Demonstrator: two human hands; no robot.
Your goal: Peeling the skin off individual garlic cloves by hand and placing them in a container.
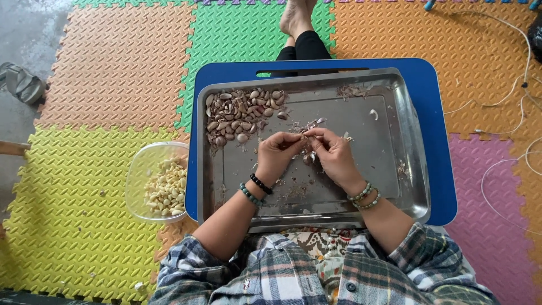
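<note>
Single head-worn camera, top-down view.
Looks steeply down, near, over lap, metal tray [406, 169] and foam floor mats [113, 68].

Bright even daylight, soft shadows, dull sheen on metal tray [406, 169], sharp focus

Interlocking foam floor mats [118, 68] in orange, green, yellow and pink cover a grey concrete floor [22, 34].

Whatever the left hand [278, 155] and right hand [333, 155] pinched was too small and finger-covered to identify. The tray [406, 186] hid most of the blue board [435, 113] and one leg [305, 48]. The top edge cut the foot [294, 16]; the left edge cropped a grey object [20, 82].
</note>
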